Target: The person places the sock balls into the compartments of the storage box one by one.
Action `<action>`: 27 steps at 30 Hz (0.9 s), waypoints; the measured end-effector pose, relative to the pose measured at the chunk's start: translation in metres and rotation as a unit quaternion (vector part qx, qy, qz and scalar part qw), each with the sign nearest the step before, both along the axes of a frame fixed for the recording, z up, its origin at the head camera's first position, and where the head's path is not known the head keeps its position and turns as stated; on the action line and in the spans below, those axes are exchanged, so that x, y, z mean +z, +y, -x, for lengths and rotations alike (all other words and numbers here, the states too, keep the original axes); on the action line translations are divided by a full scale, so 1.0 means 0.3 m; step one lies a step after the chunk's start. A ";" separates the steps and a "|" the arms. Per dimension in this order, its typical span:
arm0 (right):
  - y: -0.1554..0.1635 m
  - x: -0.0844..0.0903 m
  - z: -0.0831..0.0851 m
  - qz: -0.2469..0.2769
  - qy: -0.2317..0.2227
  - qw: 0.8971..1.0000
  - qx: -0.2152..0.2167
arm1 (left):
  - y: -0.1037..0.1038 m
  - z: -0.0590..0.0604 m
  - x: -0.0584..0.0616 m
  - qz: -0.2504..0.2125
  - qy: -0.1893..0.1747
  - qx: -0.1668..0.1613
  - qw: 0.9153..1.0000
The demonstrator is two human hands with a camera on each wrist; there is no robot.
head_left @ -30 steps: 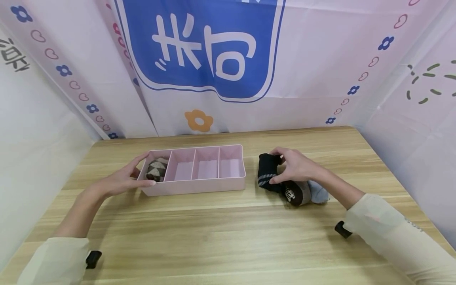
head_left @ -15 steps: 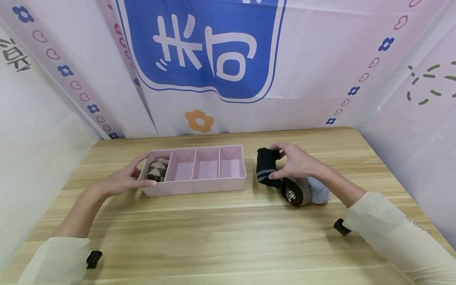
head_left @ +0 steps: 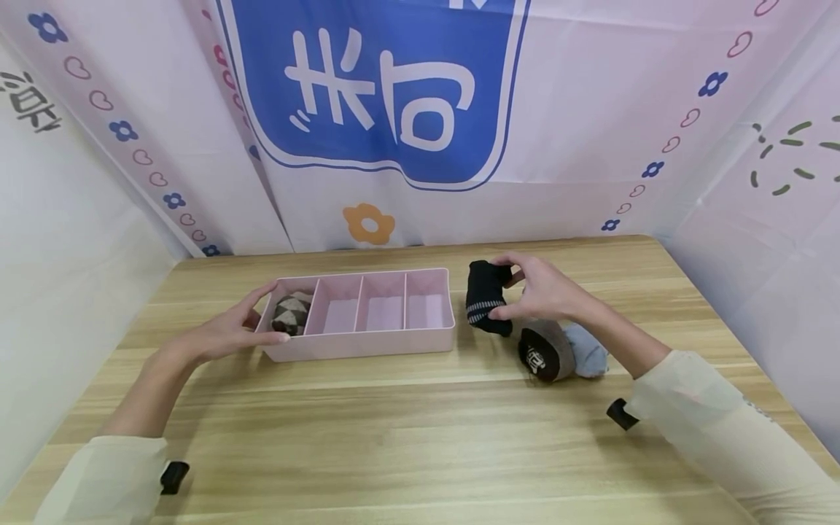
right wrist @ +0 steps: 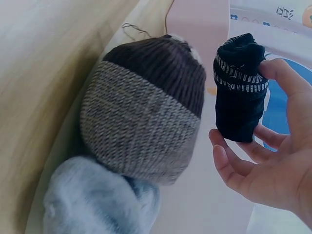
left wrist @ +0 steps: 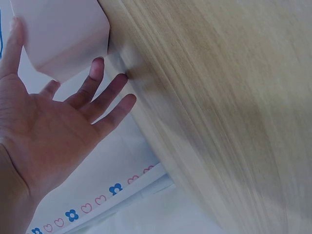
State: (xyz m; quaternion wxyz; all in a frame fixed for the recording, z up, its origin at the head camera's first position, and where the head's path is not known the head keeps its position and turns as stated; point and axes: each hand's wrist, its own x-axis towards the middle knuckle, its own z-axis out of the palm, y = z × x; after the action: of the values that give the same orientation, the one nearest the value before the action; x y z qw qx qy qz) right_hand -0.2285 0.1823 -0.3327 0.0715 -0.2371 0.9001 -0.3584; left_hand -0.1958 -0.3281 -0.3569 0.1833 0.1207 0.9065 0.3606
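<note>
My right hand [head_left: 547, 292] pinches a rolled black sock [head_left: 485, 295] with a white striped band between thumb and fingers. In the right wrist view the black sock [right wrist: 239, 107] is upright, thumb at its banded end and fingertips at the other. My left hand [head_left: 226, 332] holds the left end of a pink divided box [head_left: 367, 343], thumb on the front rim and index finger at the back corner. In the left wrist view, the other fingers [left wrist: 109, 95] are spread beside the box [left wrist: 68, 34]. A rolled brown-and-beige checked sock [head_left: 292, 312] lies in the leftmost compartment.
A rolled grey sock with a dark brown end [head_left: 547, 351] lies on the wooden table [head_left: 380, 437], right of the box, with a light blue-grey rolled sock [head_left: 587, 350] against it. Behind the table hangs a printed cloth [head_left: 558, 146].
My right hand has lifted the black sock away from the grey-and-brown one and moved it slightly left and back, toward the box. The left hand has stayed at the box's end.
</note>
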 end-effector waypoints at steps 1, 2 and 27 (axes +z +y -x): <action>-0.002 0.002 0.001 0.002 -0.002 1.000 -0.003 | 0.001 -0.001 0.000 -0.001 -0.001 0.000 1.000; -0.005 0.004 0.002 0.002 -0.003 1.000 -0.005 | 0.001 -0.001 0.000 -0.002 -0.002 0.000 1.000; -0.128 0.045 0.008 0.030 0.020 0.999 0.029 | 0.003 0.001 0.002 0.015 0.000 0.001 1.000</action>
State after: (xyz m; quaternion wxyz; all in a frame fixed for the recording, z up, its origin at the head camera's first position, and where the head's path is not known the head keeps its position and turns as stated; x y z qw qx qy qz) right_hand -0.2308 0.1439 -0.3192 0.0566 -0.2727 0.8829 -0.3780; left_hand -0.1962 -0.3272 -0.3562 0.1847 0.1167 0.9121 0.3469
